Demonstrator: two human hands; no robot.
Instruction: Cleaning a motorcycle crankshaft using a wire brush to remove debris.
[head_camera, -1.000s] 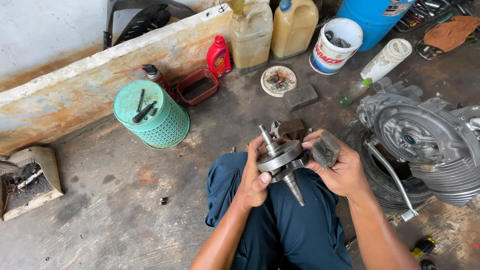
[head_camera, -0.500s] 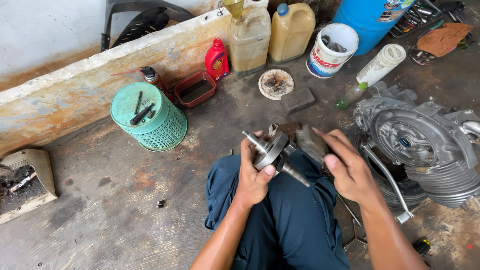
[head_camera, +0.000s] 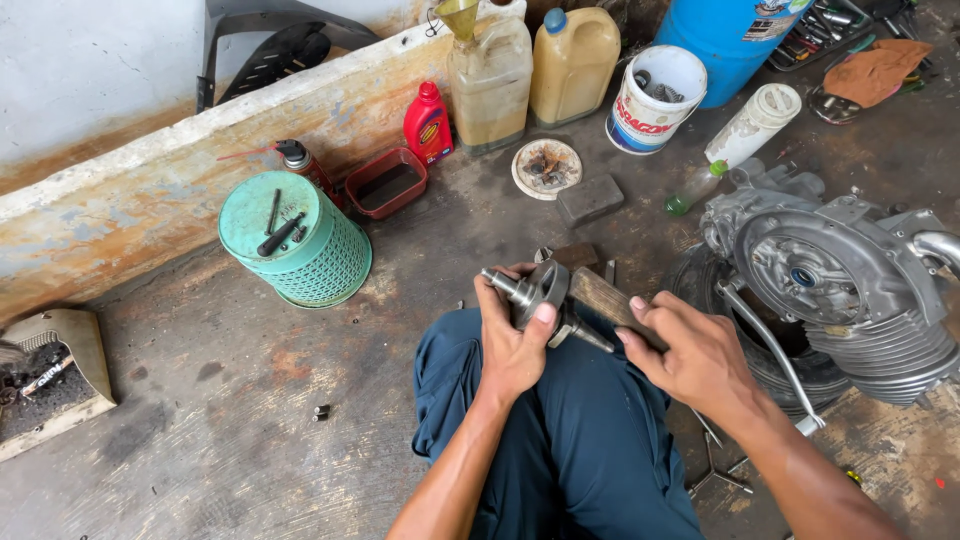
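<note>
Steel crankshaft (head_camera: 540, 297) clenched in my left hand (head_camera: 512, 340): thumb across the near face of the round web, fingers wrapped behind it. One shaft end points up and left, the other down and right, so the piece sits tilted over my knees. My right hand (head_camera: 697, 352) is closed around a dark wooden block (head_camera: 606, 298), thumb on top; the block's far end lies against or just beside the crank web, contact not clear from this angle. Both hands sit above my lap, blue trousers (head_camera: 580, 440) underneath.

Floor is grey, stained concrete (head_camera: 200, 440). Just beyond the crankshaft a small dark metal part lies on the floor, partly hidden by it. To my right, close to the right forearm: a grey engine case (head_camera: 830, 270) with finned cylinder, a bent metal lever (head_camera: 770, 350) leaning in front of it.

Ahead, further out: flat grey block (head_camera: 590, 200), round white lid (head_camera: 546, 168) holding rusty bits, white bucket (head_camera: 655, 98) with metal parts inside, white tube-shaped bottle (head_camera: 752, 124) lying on its side, small green-capped bottle (head_camera: 697, 186). Along the worn wall ledge: two yellowish jugs (head_camera: 572, 64), one with a funnel; red oil bottle (head_camera: 427, 124); red tray (head_camera: 386, 182); spray can (head_camera: 300, 162). Left of me: teal upturned basket (head_camera: 300, 245) with dark tools on top. Blue drum (head_camera: 735, 38) at top right.
</note>
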